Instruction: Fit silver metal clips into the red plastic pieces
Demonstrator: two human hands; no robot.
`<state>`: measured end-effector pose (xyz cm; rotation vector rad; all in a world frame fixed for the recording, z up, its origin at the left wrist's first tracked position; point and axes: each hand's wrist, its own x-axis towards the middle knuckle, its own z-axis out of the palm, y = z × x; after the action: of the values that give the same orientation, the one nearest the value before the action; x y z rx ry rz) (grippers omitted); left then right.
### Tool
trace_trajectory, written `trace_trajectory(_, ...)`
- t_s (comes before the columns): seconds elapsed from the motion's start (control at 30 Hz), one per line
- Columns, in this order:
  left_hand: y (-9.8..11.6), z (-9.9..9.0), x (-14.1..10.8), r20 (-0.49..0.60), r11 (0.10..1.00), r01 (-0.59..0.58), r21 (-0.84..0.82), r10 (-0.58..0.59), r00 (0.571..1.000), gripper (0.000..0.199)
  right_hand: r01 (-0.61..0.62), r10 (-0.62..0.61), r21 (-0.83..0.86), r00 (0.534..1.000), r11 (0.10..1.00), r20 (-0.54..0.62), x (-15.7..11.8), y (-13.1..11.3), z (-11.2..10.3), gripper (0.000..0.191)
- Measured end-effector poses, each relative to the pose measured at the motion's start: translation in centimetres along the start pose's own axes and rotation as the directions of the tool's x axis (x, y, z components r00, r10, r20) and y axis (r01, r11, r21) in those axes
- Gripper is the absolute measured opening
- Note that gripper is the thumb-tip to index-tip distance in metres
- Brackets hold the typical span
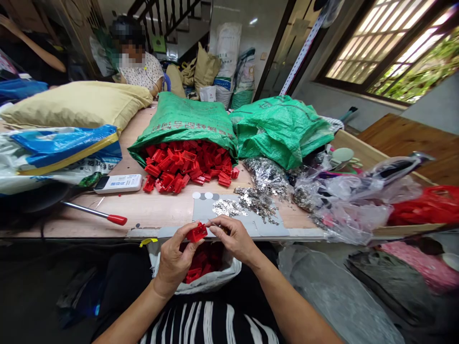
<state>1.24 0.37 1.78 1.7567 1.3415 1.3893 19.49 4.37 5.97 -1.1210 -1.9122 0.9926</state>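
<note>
My left hand [176, 255] pinches a red plastic housing [197, 232] between thumb and fingertips, above an open white sack [215, 285]. More red housings [195, 273] lie inside that sack. Close beside the held part, my right hand [233, 237] is closed, fingertips and thumb pressed together at the housing's right side. What looks like small metal pieces [225, 230] shows between its fingers, mostly hidden. Just beyond my hands, a shiny pile of small metal pieces [227, 208] and a darker pile [258, 204] lie on a grey sheet [253, 230] at the table edge.
A green sack [195, 112] spills red housings [179, 165] onto the table [154, 210]. Another green sack [279, 126], plastic bags [351, 205] and a box crowd the right. A red-tipped lever [116, 220], white device [118, 183] and yellow sack [75, 102] stand left. Two people sit beyond.
</note>
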Motion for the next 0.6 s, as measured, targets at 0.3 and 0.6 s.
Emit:
trace_trajectory(0.3,0.5,-0.1,0.1,0.024,1.000,-0.024,-0.009,0.025,0.999,0.035,-0.151,0.149,0.138,0.988,0.979,0.026,-0.2,0.8,0.3,0.017)
trace_trajectory(0.6,1.3,0.6,-0.4,0.044,0.998,-0.056,0.038,0.054,0.998,0.032,-0.227,0.195,0.284,0.971,0.932,0.135,-0.7,2.0,1.2,0.023)
